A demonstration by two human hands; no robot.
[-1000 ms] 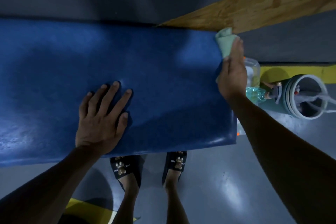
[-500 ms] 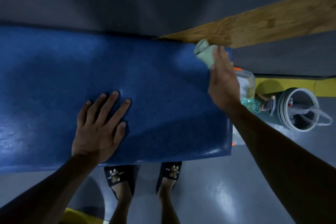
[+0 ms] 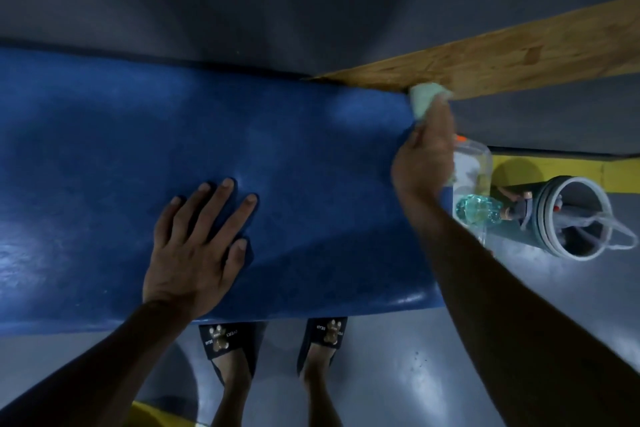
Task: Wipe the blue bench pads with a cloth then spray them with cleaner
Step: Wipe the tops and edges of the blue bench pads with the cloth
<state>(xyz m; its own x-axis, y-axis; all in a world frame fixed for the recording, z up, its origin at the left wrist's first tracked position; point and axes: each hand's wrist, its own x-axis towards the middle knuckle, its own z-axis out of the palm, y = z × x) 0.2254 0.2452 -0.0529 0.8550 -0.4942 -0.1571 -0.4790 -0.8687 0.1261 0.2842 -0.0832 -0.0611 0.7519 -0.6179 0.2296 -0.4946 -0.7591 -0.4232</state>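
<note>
A long blue bench pad runs across the view in front of me. My left hand lies flat on it near the front edge, fingers spread and pressing into the padding. My right hand grips a pale green cloth at the pad's far right corner, with the cloth bunched under the fingers and sticking out beyond them. A clear spray bottle with bluish liquid stands on the floor just past the pad's right end, partly behind my right wrist.
A wooden board slants off from the pad's far right corner. A round bucket holding a mop or tools sits on the grey floor to the right, near a yellow floor stripe. My two sandalled feet stand under the pad's front edge.
My right hand slid the cloth left along the far edge, then back right to the pad's far right corner. My left hand stayed pressed in place.
</note>
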